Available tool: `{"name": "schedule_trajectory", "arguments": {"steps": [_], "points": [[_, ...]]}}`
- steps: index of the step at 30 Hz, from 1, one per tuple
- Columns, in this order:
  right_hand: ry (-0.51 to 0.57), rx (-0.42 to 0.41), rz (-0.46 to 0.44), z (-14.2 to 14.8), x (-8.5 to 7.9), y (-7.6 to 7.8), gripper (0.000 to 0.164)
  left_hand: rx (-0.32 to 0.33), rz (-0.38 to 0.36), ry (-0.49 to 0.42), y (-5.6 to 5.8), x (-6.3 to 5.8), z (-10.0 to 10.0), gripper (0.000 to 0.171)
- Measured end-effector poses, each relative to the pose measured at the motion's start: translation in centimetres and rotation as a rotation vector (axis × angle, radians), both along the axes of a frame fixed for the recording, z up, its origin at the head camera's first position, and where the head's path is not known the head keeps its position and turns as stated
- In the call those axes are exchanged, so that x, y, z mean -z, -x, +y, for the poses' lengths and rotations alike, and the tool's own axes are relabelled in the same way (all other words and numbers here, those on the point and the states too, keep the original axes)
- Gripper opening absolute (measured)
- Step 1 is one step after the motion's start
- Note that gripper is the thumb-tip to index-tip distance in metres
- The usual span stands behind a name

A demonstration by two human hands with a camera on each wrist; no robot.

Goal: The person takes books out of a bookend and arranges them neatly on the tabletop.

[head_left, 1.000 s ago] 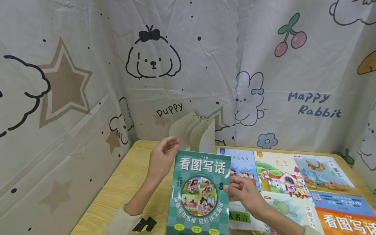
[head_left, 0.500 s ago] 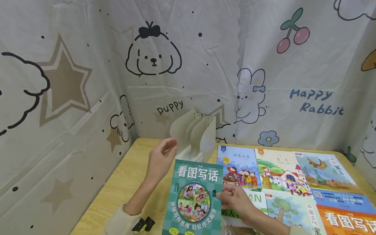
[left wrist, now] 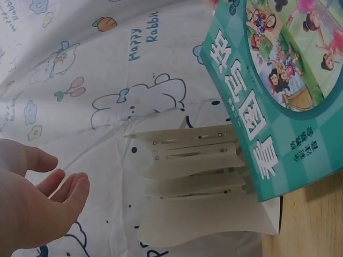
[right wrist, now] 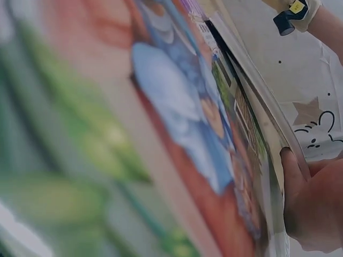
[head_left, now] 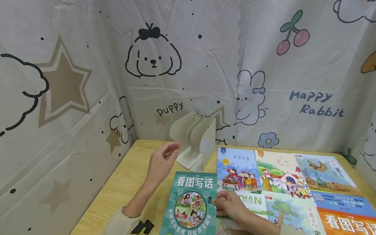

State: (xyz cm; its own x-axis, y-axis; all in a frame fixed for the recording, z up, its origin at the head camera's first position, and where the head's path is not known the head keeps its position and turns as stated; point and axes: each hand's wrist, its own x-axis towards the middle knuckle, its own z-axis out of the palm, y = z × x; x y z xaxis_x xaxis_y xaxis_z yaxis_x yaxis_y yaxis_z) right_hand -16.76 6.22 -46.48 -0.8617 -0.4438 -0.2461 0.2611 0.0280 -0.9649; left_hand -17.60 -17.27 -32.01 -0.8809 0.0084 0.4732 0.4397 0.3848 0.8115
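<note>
My right hand [head_left: 232, 205] pinches the right edge of a green book [head_left: 191, 204] with white Chinese lettering and a round picture on its cover. In the head view the book is low at the bottom middle, its lower end cut off. My left hand [head_left: 163, 161] is raised beside the book's upper left corner, fingers relaxed, holding nothing. The left wrist view shows that hand [left wrist: 45, 198] apart from the book [left wrist: 225, 69]. Behind the book stands a cream file rack [head_left: 194, 140] with several dividers. In the right wrist view my fingers [right wrist: 300, 187] grip a book edge.
Several picture books lie in rows on the right of the wooden table [head_left: 117, 182], among them a blue one [head_left: 238, 169], a cream one [head_left: 282, 173] and an orange one [head_left: 346, 222]. A printed curtain [head_left: 176, 91] hangs behind the table and at both sides.
My right hand has lowered the green book and drawn it slightly left, uncovering more of the file rack and the blue book. The left hand has stayed nearly still.
</note>
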Motion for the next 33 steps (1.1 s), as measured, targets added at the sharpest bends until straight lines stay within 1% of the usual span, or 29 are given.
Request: {"name": "schedule_trajectory", "arguments": {"steps": [4,10,11,12,17,21,24,28,33], "points": [[-0.035,0.000,0.012,-0.2,0.0,0.3,0.029,-0.007,0.007,0.008,0.1,0.2,-0.2,0.020],[-0.099,-0.014,0.009,-0.5,-0.1,0.4,0.020,0.006,0.005,-0.006,1.8,2.2,-0.9,0.019],[-0.103,-0.021,0.008,-0.5,-0.2,0.4,0.022,0.008,0.006,-0.009,2.1,2.5,-1.0,0.019],[-0.108,-0.027,0.010,-0.6,-0.2,0.4,0.023,0.009,0.007,-0.009,2.2,2.7,-1.0,0.018],[-0.126,-0.034,0.036,-0.8,-0.4,0.3,0.028,0.012,0.022,0.000,2.3,2.8,-1.0,0.017],[-0.172,-0.006,0.047,-1.0,-0.3,0.1,0.021,0.007,0.027,0.012,2.2,2.8,-1.0,0.016],[-0.206,-0.007,0.086,-1.2,-0.1,0.0,0.019,0.008,0.017,0.013,2.2,2.9,-1.0,0.016],[-0.245,-0.047,0.144,-1.2,-0.2,0.1,0.024,0.021,0.000,0.004,2.3,3.0,-0.9,0.016],[-0.300,-0.097,0.171,-1.1,-0.2,0.4,0.025,0.024,0.003,0.003,2.3,3.2,-0.7,0.015]]}}
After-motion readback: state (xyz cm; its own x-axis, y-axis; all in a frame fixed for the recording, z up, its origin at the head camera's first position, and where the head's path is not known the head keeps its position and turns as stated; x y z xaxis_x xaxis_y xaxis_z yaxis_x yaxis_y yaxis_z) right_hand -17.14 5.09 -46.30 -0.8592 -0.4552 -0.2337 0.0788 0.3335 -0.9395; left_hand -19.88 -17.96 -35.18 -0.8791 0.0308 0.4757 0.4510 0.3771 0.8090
